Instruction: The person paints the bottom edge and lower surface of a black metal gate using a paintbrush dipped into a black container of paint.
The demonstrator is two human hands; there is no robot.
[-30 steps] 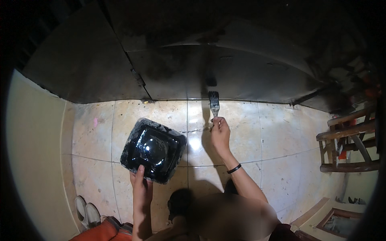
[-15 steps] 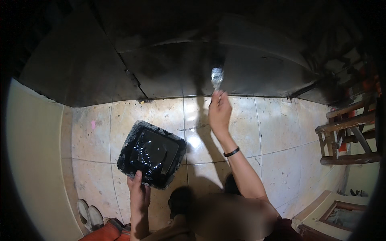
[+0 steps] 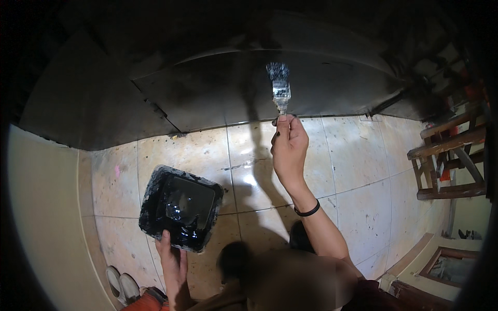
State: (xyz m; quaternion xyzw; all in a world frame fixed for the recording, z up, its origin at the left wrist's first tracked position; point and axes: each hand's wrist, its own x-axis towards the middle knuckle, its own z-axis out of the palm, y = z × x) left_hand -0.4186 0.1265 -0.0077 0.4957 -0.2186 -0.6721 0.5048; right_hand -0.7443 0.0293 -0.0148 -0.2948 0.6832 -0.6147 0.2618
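Head view: one paintbrush (image 3: 279, 88), metal ferrule, bristles black with paint, raised against the dark painted panel (image 3: 218, 98); the right hand (image 3: 288, 147) has its grip closed on the handle. One square black tray (image 3: 180, 207) of glossy paint, left hand (image 3: 174, 262) clasping its near edge above glazed cream floor tiles (image 3: 358, 171). One wooden chair (image 3: 448, 155) stands right.

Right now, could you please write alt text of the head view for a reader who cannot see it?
A person's right hand holds a paintbrush with black bristles up against a dark panel. The left hand grips the near edge of a square tray of glossy black paint above a pale tiled floor.
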